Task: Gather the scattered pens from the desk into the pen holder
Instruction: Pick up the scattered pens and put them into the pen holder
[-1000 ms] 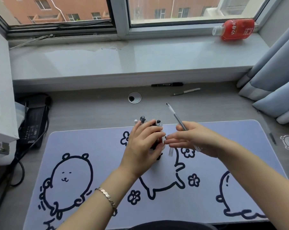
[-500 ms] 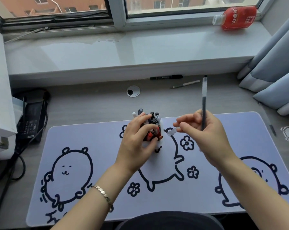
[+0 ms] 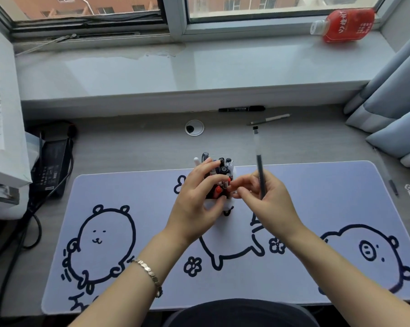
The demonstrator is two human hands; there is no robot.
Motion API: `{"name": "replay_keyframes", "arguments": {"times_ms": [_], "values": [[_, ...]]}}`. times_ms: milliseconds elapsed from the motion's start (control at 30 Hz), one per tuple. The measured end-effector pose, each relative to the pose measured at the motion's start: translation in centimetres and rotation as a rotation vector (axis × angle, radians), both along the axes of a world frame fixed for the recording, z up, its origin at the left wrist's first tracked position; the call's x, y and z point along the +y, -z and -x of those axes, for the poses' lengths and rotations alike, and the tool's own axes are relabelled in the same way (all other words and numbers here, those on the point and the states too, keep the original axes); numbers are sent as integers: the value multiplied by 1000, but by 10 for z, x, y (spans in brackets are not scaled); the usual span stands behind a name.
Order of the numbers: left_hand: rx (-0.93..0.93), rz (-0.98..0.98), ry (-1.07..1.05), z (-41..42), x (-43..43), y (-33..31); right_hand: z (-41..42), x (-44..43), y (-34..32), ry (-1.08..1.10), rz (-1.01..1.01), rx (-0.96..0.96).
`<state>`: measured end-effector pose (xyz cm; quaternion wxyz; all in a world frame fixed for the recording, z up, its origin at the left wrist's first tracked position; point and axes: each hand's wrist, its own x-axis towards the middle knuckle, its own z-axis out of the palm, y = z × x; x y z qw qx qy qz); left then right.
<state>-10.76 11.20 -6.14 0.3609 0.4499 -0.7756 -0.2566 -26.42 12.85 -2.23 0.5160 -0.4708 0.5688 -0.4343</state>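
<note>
Left hand [image 3: 199, 204] curled round the pen holder [image 3: 229, 203] (full of pens [image 3: 224, 169]) at the mat's [image 3: 128, 185] far edge, right hand [image 3: 267, 204] pinching a clear pen [image 3: 258, 156] upright beside it, black marker [image 3: 241, 109] at the desk's [image 3: 128, 142] far edge.

1. Window [image 3: 270, 10] runs across the top of the frame, pale frame; brick building [image 3: 81, 5] outside, soft daylight coming in
2. Windowsill [image 3: 175, 72]: grey, glossy, a wide band over the upper half; red bottle [image 3: 345, 25] lies on its side at upper right
3. Curtain [image 3: 392, 90]: blue-grey folds down the right edge
4. Desk [image 3: 128, 147]: grey wood-grain, below the sill; round cable grommet [image 3: 194, 127] at upper centre
5. Desk mat [image 3: 128, 197]: pale lilac with black cartoon animals and flowers, fills the lower half
6. Left edge: white boxy unit [image 3: 1, 138], black power brick [image 3: 50, 168] just beside it, cables [image 3: 15, 256] trailing to lower left
</note>
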Motion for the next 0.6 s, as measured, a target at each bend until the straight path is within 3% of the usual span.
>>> {"name": "replay_keyframes", "arguments": {"times_ms": [200, 333, 467, 533, 600], "values": [[-4, 15, -5, 2, 0, -1, 0, -10, 1, 86, -89, -124], [-140, 206, -19, 10, -3, 3, 12, -9, -7, 130, -127, -16], [-237, 283, -21, 16, -13, 3, 39, -10, -15, -86, -439, 269], [-216, 286, -26, 14, -16, 2, 53, -8, -23, -234, -391, 549], [-201, 283, -44, 13, -17, 1, 64, -4, -39, -297, -197, 721]]}}
